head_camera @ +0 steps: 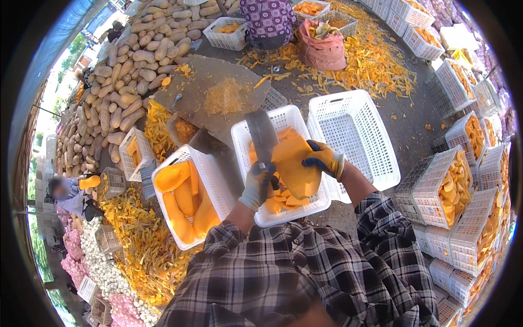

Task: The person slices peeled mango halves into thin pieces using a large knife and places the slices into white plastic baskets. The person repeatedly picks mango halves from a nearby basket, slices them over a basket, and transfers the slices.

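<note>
My left hand (258, 184), in a pale work glove, grips the handle of a broad cleaver (261, 133), its dark blade pointing away from me. With my right hand (325, 160), in an orange and dark blue glove, I hold a large piece of peeled squash (300, 165) from its right side. The blade's near end meets or overlaps the squash's left edge; whether it cuts in, I cannot tell. Both hands are above a white plastic crate (296, 216) with cut squash chunks (282, 202) in it.
Left stands a crate (216, 178) of whole peeled squashes (184, 200); right, another white crate (386, 143). Stacked crates (433, 196) of squash line the right side. Peelings (151, 249) and unpeeled squashes (122, 106) lie left. A seated person (267, 20) is ahead, another person (75, 196) far left.
</note>
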Action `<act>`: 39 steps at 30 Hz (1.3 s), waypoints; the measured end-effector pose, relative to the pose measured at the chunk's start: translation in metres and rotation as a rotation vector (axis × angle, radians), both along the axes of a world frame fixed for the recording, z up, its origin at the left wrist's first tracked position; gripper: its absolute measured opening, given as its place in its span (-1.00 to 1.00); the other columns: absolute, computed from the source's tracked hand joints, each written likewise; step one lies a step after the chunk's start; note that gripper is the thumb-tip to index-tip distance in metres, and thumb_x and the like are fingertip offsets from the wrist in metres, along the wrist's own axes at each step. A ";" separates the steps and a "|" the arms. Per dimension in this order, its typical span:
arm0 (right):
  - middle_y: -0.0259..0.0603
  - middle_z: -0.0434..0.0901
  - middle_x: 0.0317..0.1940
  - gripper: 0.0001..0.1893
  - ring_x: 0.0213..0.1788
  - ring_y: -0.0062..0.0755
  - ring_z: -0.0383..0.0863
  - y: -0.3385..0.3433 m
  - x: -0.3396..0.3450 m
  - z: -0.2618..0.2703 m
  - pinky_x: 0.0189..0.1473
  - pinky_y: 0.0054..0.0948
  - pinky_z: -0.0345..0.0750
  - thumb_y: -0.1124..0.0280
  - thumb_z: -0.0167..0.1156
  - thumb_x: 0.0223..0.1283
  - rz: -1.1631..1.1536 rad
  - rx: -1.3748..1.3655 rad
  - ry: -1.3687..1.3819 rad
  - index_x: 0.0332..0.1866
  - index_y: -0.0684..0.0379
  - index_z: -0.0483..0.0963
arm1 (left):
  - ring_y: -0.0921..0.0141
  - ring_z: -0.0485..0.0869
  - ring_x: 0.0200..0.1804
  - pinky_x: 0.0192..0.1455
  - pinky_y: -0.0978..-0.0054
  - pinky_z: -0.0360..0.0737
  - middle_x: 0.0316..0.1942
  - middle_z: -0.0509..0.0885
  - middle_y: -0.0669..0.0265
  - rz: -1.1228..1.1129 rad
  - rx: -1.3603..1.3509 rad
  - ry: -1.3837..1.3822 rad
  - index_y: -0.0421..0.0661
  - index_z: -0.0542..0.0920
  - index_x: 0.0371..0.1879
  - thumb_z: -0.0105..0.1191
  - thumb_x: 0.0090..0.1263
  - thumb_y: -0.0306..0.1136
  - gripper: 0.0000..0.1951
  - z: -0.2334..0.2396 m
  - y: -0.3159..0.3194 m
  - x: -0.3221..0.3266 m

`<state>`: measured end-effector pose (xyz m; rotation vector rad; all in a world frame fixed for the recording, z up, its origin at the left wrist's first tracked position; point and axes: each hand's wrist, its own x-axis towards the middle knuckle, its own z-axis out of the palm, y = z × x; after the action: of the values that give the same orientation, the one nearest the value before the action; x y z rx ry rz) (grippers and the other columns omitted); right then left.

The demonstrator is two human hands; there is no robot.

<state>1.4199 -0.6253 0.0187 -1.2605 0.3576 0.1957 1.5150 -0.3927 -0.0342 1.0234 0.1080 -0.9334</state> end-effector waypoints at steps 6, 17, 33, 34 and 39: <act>-0.18 0.60 0.02 -0.43 0.06 -0.37 0.59 0.001 0.018 0.011 0.13 -0.41 0.55 0.53 0.26 0.01 0.125 -0.064 0.061 0.25 0.22 0.43 | 0.36 0.67 -0.33 -0.37 0.40 0.65 -0.14 0.66 0.27 -0.040 0.057 -0.205 -0.10 0.46 0.06 0.25 0.31 -0.49 -0.63 0.021 -0.014 -0.025; -0.10 0.46 0.19 -0.27 0.09 -0.36 0.59 0.063 0.035 0.097 -0.04 -0.44 0.66 0.39 0.38 0.15 -0.379 -0.016 -0.168 0.41 0.15 0.19 | 0.34 0.68 -0.36 -0.42 0.47 0.66 -0.19 0.66 0.27 0.379 -0.139 -0.502 -0.08 0.50 0.07 -0.21 0.54 -0.13 -0.65 0.067 -0.035 0.033; -0.26 0.56 -0.47 -0.65 -0.65 -0.54 0.49 0.025 -0.004 -0.026 -0.70 -0.52 0.42 0.40 0.24 0.14 -0.607 -0.500 0.124 0.06 0.08 0.44 | 0.49 0.54 -0.58 -0.59 0.53 0.48 -0.45 0.60 0.30 0.144 0.216 -0.409 -0.08 0.45 -0.09 0.17 0.32 -0.62 -0.74 0.012 -0.034 -0.020; -0.26 0.56 -0.47 -0.65 -0.64 -0.55 0.49 0.020 -0.006 -0.030 -0.70 -0.51 0.42 0.39 0.24 0.13 -0.612 -0.548 0.153 0.06 0.07 0.44 | 0.52 0.52 -0.58 -0.59 0.55 0.47 -0.45 0.59 0.32 0.152 0.283 -0.601 -0.09 0.44 -0.09 0.16 0.32 -0.62 -0.73 0.018 -0.030 -0.024; -0.20 0.61 -0.37 -0.66 -0.46 -0.46 0.60 -0.001 -0.005 -0.058 -0.44 -0.44 0.56 0.37 0.25 0.11 -0.652 -0.856 0.093 0.02 0.11 0.47 | 0.59 0.56 -0.47 -0.49 0.63 0.49 -0.36 0.60 0.38 0.212 0.134 -0.862 -0.11 0.48 -0.05 0.09 0.34 -0.70 -0.73 0.114 -0.029 -0.029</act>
<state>1.4145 -0.6267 -0.0395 -1.8903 0.9755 -0.5133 1.4857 -0.4222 0.0798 1.4302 -0.4394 -0.2408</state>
